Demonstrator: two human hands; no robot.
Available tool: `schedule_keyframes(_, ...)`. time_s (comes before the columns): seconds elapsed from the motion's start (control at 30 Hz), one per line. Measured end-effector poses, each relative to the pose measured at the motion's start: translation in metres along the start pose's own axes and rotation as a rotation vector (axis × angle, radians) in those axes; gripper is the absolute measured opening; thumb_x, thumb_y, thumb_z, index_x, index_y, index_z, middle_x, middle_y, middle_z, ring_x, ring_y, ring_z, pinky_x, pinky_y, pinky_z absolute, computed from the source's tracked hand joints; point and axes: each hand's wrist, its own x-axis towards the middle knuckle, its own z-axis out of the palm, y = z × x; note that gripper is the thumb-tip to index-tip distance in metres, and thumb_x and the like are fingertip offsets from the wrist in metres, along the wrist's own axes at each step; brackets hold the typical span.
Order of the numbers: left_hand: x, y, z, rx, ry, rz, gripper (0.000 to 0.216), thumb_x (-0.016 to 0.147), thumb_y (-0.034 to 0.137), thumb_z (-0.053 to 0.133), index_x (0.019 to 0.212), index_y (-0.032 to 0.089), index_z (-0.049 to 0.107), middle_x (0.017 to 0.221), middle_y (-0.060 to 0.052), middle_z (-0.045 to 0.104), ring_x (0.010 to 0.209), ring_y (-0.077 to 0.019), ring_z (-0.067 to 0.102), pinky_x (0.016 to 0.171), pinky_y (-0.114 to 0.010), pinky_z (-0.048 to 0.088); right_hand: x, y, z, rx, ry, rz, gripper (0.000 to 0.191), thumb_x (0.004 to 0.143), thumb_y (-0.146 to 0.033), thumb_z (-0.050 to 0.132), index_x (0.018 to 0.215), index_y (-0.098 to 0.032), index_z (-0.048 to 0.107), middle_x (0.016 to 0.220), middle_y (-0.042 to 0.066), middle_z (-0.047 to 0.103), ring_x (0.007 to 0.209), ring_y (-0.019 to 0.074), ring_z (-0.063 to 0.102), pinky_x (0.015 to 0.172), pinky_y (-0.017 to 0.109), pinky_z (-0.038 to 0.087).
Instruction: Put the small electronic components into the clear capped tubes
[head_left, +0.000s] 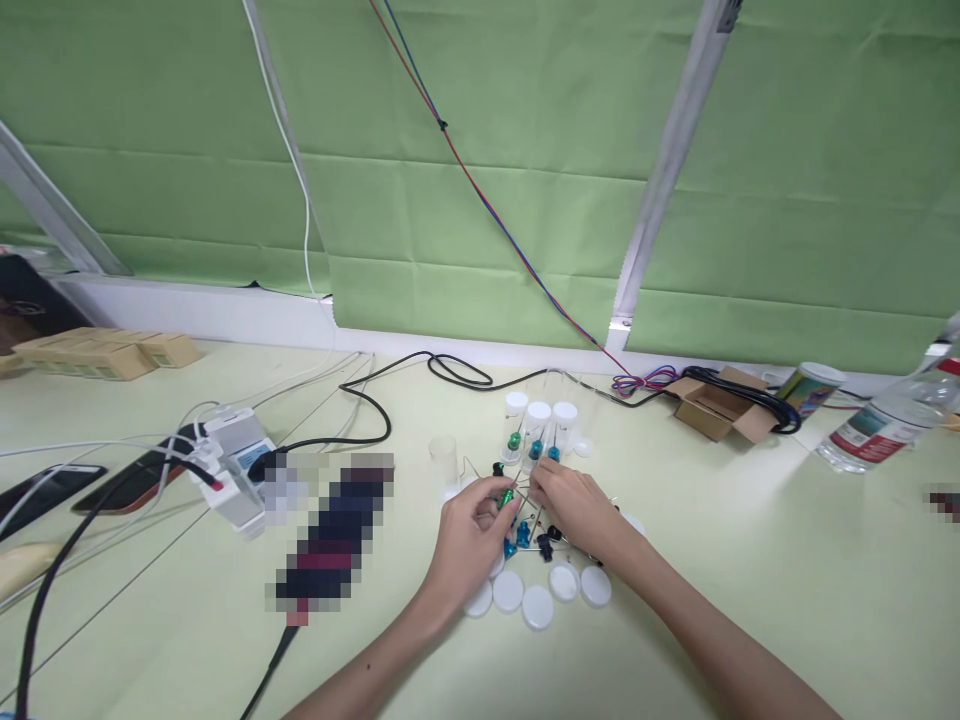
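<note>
My left hand (480, 530) pinches a small shiny green piece (506, 497) with a thin metal stem between thumb and fingers. Close beside it, my right hand (574, 505) has its fingers pressed together among thin metal stems; what they grip is hidden. Beneath and between both hands lie blue pieces (523, 534) and dark pieces (545, 547) with similar stems. Just beyond the fingertips stand clear tubes with white caps (538, 412), holding green and blue pieces. Several loose white round lids (538, 607) are spread on the near side of the hands.
An uncapped clear tube (443, 462) stands left of the hands. Farther left are a white power strip (238, 470), cables and phones (49, 490). A small cardboard box (716, 408) and a plastic bottle (874, 432) are on the right. A black cable (386, 410) crosses the back.
</note>
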Motion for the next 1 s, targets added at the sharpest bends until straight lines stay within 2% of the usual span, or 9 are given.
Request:
schedule_keyframes(0.27, 0.0, -0.004, 0.002, -0.101, -0.038, -0.039, 0.028, 0.082, 0.04, 0.065, 0.097, 0.017, 0.064, 0.052, 0.004, 0.057, 0.043, -0.0118, 0.05, 0.046, -0.023, 0.041, -0.001, -0.023, -0.029, 0.201, 0.099, -0.019, 0.017, 0.099, -0.017, 0.036, 0.089, -0.02, 0.048, 0.092, 0.005, 0.058, 0.072, 0.0173, 0.056, 0.058, 0.026, 0.035)
schedule_keyframes(0.37, -0.001, -0.003, 0.002, -0.183, -0.07, -0.083, 0.03, 0.08, 0.041, 0.067, 0.097, 0.017, 0.063, 0.051, 0.004, 0.057, 0.041, -0.011, 0.049, 0.045, -0.022, 0.04, 0.0, -0.027, -0.031, 0.335, 0.129, -0.01, 0.015, 0.099, -0.019, 0.034, 0.089, -0.021, 0.045, 0.092, 0.005, 0.058, 0.076, 0.0183, 0.056, 0.061, 0.027, 0.037)
schedule_keyframes(0.57, 0.0, 0.004, -0.001, -0.302, -0.095, -0.127, 0.031, 0.076, 0.041, 0.071, 0.094, 0.017, 0.064, 0.062, 0.002, 0.062, 0.043, -0.0112, 0.054, 0.047, -0.024, 0.044, -0.003, -0.025, -0.027, 0.572, 0.148, 0.001, 0.013, 0.098, -0.022, 0.034, 0.088, -0.022, 0.042, 0.083, 0.001, 0.056, 0.072, 0.0172, 0.053, 0.063, 0.028, 0.039)
schedule_keyframes(0.8, 0.0, 0.011, 0.002, -0.466, -0.106, -0.235, 0.034, 0.074, 0.045, 0.074, 0.088, 0.015, 0.066, 0.073, -0.001, 0.062, 0.056, -0.0133, 0.059, 0.05, -0.025, 0.05, -0.004, -0.023, -0.03, 0.795, 0.065, 0.069, 0.017, 0.099, -0.033, 0.033, 0.088, -0.023, 0.041, 0.074, -0.002, 0.051, 0.063, 0.0149, 0.048, 0.059, 0.026, 0.037)
schedule_keyframes(1.0, -0.001, 0.012, 0.003, -0.567, -0.073, -0.316, 0.034, 0.075, 0.047, 0.072, 0.081, 0.015, 0.063, 0.063, 0.003, 0.057, 0.049, -0.009, 0.054, 0.043, -0.02, 0.043, -0.003, -0.021, -0.021, 0.89, 0.018, 0.072, 0.02, 0.1, -0.037, 0.032, 0.086, -0.024, 0.038, 0.07, -0.005, 0.045, 0.059, 0.0132, 0.045, 0.058, 0.025, 0.036)
